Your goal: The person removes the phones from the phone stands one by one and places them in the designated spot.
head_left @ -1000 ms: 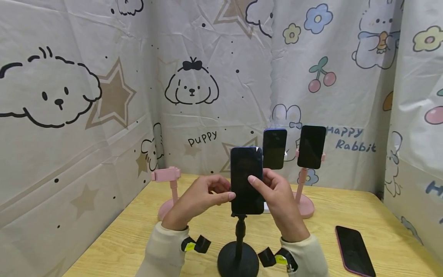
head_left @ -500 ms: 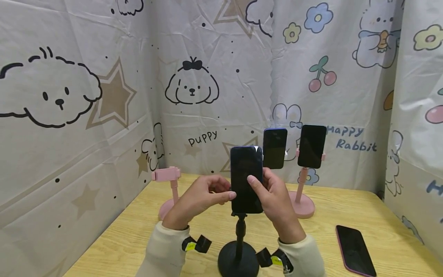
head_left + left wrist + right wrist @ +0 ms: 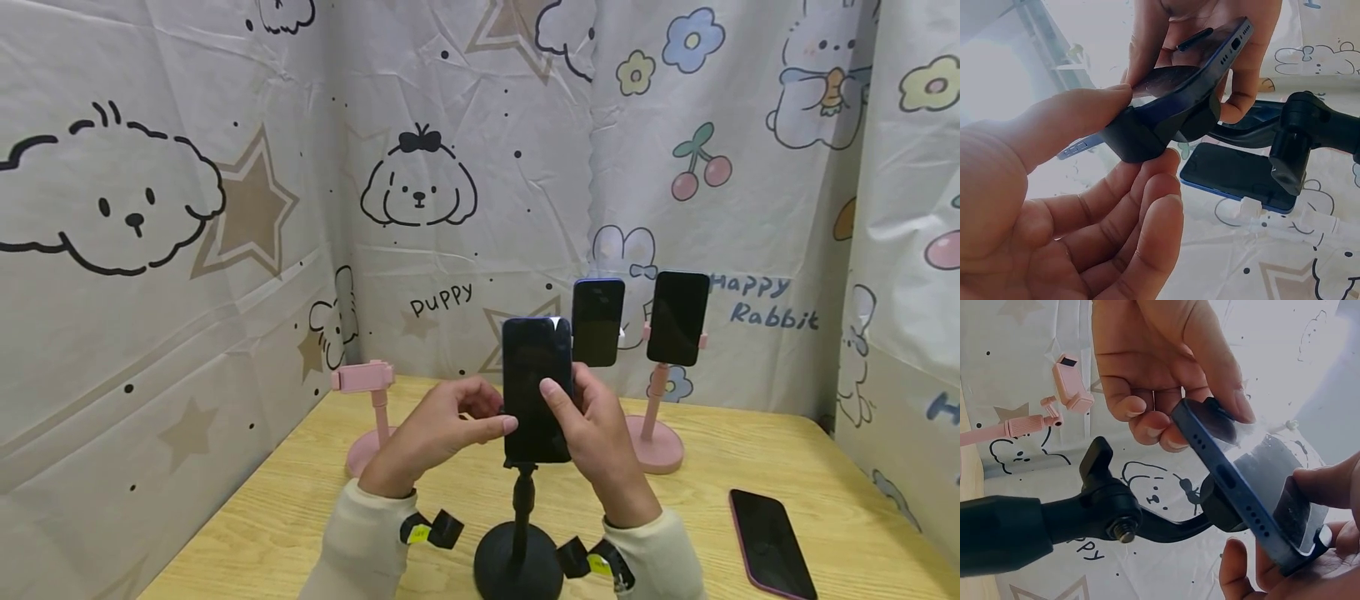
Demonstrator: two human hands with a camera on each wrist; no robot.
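Observation:
A dark smartphone (image 3: 534, 367) stands upright in the clamp (image 3: 1138, 134) of a black phone stand (image 3: 519, 558). My left hand (image 3: 442, 433) is at the phone's lower left edge. In the left wrist view its thumb presses the clamp's front lip, with fingertips behind the clamp. My right hand (image 3: 606, 442) grips the phone's right side, its thumb lying across the screen and its fingers behind. The right wrist view shows the phone's bottom edge and the stand's curved black arm (image 3: 1175, 528) running to the clamp's back.
Behind stand two mounted phones, one blue-edged (image 3: 597, 325), the other on a pink stand (image 3: 651, 442). Another pink stand (image 3: 365, 379) at left has its holder bare. A phone with a pink edge (image 3: 772, 542) lies flat on the wooden table (image 3: 750, 450) at right. Printed curtains (image 3: 450, 250) surround it.
The right wrist and forearm have shifted slightly left, with the thumb still on the screen. The left hand and the phone stay nearly the same; the head view moves very slightly.

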